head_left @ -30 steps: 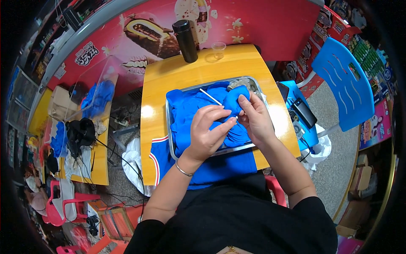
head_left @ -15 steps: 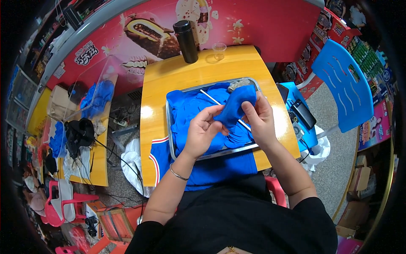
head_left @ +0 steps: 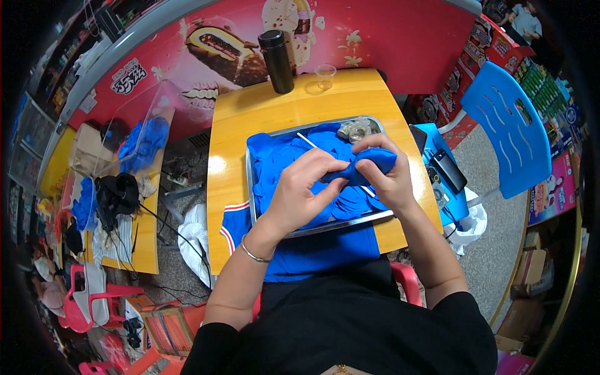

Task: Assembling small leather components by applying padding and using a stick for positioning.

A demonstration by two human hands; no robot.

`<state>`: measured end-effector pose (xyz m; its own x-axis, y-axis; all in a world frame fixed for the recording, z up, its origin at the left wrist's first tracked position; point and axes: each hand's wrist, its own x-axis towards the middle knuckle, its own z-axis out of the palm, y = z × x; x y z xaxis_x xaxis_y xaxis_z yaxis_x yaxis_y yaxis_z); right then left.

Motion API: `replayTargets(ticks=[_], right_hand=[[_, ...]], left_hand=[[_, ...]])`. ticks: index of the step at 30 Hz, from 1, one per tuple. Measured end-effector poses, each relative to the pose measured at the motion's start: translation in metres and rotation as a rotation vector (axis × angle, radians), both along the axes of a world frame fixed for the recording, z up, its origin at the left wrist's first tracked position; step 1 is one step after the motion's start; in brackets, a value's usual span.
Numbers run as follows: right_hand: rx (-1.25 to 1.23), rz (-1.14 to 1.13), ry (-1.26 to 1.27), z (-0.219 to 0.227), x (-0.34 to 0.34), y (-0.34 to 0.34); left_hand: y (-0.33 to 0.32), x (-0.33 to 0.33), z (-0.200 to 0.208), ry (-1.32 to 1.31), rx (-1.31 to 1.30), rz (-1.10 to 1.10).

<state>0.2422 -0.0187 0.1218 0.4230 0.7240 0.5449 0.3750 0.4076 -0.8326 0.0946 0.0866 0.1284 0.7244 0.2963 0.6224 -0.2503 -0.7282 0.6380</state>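
Observation:
A small blue fabric piece [head_left: 380, 161] is stretched between my two hands above a metal tray [head_left: 350, 222]. My left hand [head_left: 303, 190] pinches its left end between thumb and fingertips. At the other end, my right hand [head_left: 394, 181] closes round the piece, with its thumb pressed on the near side. Many similar blue pieces [head_left: 270, 178] lie heaped in the tray. A thin white stick [head_left: 306, 139] rests across them, partly hidden by my hands. In the tray's far right corner sits a greyish, crumpled clump [head_left: 355, 130]. A blue garment with striped trim [head_left: 322, 253] lies under the tray's near side.
On the yellow table [head_left: 234, 119], a black flask [head_left: 277, 62] and a clear plastic cup [head_left: 325, 74] stand at the far side. To the right are a blue chair [head_left: 509, 125] and a black phone [head_left: 449, 170]. A side table [head_left: 147, 234] holds black cloth and more blue pieces.
The blue piece has gone from hanging upright to a lower, flatter fold. My right hand has turned over it, and my left hand has shifted slightly right, still pinching the end.

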Motion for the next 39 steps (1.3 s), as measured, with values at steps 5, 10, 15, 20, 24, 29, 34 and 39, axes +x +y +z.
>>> replayTargets(ticks=[5, 10, 15, 20, 24, 29, 34, 39], right_hand=[[-0.148, -0.020, -0.167, 0.007, 0.008, 0.001], [0.001, 0.302, 0.648, 0.006, 0.002, 0.005], [-0.289, 0.205, 0.786, 0.004, -0.014, 0.011], [-0.564, 0.303, 0.956, -0.002, -0.024, 0.009], [-0.758, 0.467, 1.040, -0.017, -0.018, 0.008], [-0.969, 0.598, 0.710, -0.010, -0.024, 0.003], [-0.738, 0.246, -0.099, -0.020, -0.025, 0.008], [-0.566, 0.205, -0.041, -0.018, -0.032, 0.025]], left_hand=[[-0.003, 0.005, -0.018, 0.002, -0.669, -0.105], [-0.012, 0.004, -0.027, -0.171, -0.920, -0.278], [-0.006, -0.001, -0.038, -0.282, -0.088, 0.053], [0.002, -0.010, -0.039, -0.305, -0.068, 0.022], [0.006, -0.014, -0.048, -0.270, -0.057, -0.082], [-0.008, -0.015, -0.064, -0.403, -1.264, -0.172], [-0.020, -0.020, -0.072, -0.382, -1.895, -0.125], [-0.038, -0.017, -0.078, -0.261, -1.665, -0.077]])
